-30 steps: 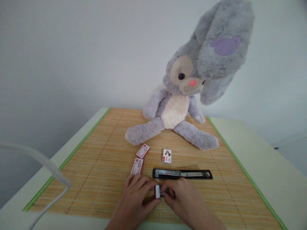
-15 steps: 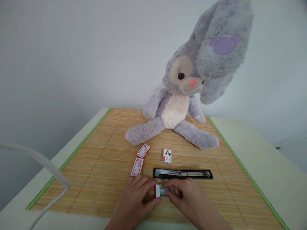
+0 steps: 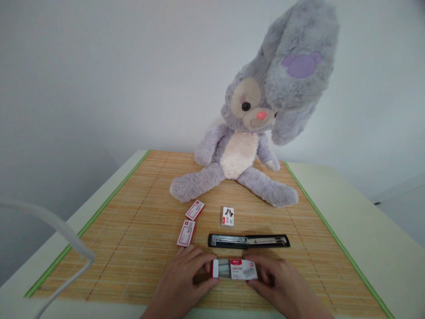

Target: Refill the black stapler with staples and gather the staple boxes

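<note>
My left hand [image 3: 186,279] and my right hand [image 3: 282,285] hold a small red-and-white staple box [image 3: 235,269] between them, just above the bamboo mat [image 3: 139,221]. The box's inner tray is slid partly out to the left, and my left fingers pinch that end. My right fingers grip the sleeve end. A black stapler [image 3: 249,241], opened out flat, lies on the mat right behind the box.
Three more small staple boxes lie on the mat: one [image 3: 186,233], another [image 3: 195,210] and a third [image 3: 227,216]. A large grey plush rabbit [image 3: 245,146] sits at the mat's far side. A white cable [image 3: 56,230] crosses the left foreground.
The staple box has been pulled longer: the sleeve and my right hand moved right, baring more of the tray held by my left hand. The view shifted slightly.
</note>
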The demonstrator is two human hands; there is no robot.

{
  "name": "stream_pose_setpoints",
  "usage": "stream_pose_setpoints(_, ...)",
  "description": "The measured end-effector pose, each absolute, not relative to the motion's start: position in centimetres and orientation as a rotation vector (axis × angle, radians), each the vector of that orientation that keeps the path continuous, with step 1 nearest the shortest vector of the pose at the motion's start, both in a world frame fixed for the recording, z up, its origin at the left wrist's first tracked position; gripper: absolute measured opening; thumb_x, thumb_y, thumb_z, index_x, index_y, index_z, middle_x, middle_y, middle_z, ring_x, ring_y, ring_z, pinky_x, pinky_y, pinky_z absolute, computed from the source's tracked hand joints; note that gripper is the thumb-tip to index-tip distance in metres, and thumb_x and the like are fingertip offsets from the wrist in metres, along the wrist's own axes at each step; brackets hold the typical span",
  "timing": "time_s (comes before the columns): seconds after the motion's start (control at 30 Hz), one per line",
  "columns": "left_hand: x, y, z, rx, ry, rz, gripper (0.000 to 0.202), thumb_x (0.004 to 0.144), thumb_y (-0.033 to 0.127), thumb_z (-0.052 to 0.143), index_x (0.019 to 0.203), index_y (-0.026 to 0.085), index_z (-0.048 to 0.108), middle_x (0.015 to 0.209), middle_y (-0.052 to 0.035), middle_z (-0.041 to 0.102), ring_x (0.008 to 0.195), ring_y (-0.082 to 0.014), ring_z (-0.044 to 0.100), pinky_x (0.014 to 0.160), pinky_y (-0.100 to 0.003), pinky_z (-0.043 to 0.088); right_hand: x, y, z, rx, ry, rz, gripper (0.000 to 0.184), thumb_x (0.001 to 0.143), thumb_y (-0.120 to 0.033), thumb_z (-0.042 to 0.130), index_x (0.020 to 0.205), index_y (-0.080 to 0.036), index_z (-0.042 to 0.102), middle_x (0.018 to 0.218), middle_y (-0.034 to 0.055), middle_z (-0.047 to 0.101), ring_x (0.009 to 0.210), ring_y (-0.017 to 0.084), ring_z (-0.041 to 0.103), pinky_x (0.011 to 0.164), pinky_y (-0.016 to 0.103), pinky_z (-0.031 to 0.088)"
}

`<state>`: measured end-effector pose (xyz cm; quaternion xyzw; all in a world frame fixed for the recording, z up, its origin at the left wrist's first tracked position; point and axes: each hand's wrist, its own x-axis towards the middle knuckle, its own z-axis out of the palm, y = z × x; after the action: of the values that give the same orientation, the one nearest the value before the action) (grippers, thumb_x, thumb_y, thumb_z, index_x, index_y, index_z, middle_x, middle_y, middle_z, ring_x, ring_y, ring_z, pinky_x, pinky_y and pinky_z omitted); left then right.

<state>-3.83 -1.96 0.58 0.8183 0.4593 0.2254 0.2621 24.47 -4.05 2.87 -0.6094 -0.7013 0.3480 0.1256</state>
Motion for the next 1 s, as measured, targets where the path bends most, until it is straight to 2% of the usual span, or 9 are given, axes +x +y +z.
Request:
stream_pose_setpoints(0.27,-2.6,-2.1,0.0,2.151,1.194,0.686,0.039,0.083,0.024,0.080,0.120,0.030,0.071,0.109,-0.0027,0.074,0.102,-0.0219,0.068,0.091,-0.036,0.054,22.0,-3.4,3.6,-1.657,-2.074,0.986,0.022,0.082,-0.025,0.066,0.101,-0.025,0.078,0.059,-0.0051,0.059,0.054,0.012,0.050,0.054,0.024,0.026)
stream_pose_setpoints(0.43,-2.8,-2.0,-0.2,2.125,1.192,0.664,0.039,0.083,0.023,0.080,0.121,0.030,0.069,0.107,-0.0029,0.073,0.100,-0.0227,0.067,0.091,-0.038,0.053,22.1,-3.3,3.7,-1.659,-2.076,1.011,0.023,0.083,-0.025,0.066,0.102,-0.025,0.078,0.059,-0.0056,0.058,0.053,0.012,0.049,0.054,0.024,0.026)
stream_pose_setpoints(0.53,-2.8,-2.1,0.0,2.067,1.234,0.677,0.044,0.080,0.018,0.081,0.120,0.027,0.066,0.103,-0.0017,0.072,0.096,-0.0214,0.067,0.087,-0.035,0.053,22.3,-3.4,3.5,-1.680,-2.072,1.023,0.026,0.084,-0.026,0.067,0.107,-0.028,0.078,0.059,-0.0058,0.058,0.054,0.012,0.049,0.054,0.024,0.026)
stream_pose_setpoints(0.7,-2.6,-2.0,0.7,2.060,1.201,0.653,0.024,0.080,0.018,0.082,0.098,0.023,0.066,0.098,-0.0006,0.071,0.092,-0.0200,0.065,0.083,-0.033,0.050,22.5,-3.6,3.3,-1.700,-2.102,1.001,0.032,0.085,-0.027,0.067,0.115,-0.031,0.076,0.060,-0.0055,0.059,0.055,0.012,0.050,0.055,0.024,0.025)
stream_pose_setpoints(0.83,-2.2,-2.0,1.0,2.069,1.200,0.647,0.024,0.080,0.019,0.083,0.096,0.023,0.067,0.094,0.0002,0.070,0.092,-0.0200,0.064,0.083,-0.033,0.048,22.2,-3.7,3.8,-1.685,-2.117,1.011,0.023,0.086,-0.026,0.066,0.106,-0.029,0.077,0.060,-0.0056,0.059,0.055,0.012,0.050,0.054,0.024,0.025)
stream_pose_setpoints(1.0,-2.0,-2.0,0.8,2.080,1.176,0.673,0.031,0.080,0.018,0.083,0.105,0.025,0.068,0.098,-0.0006,0.071,0.094,-0.0212,0.064,0.084,-0.034,0.047,21.7,-3.6,3.9,-1.675,-2.108,1.008,0.016,0.085,-0.026,0.066,0.097,-0.028,0.077,0.061,-0.0053,0.061,0.054,0.012,0.050,0.054,0.024,0.025)
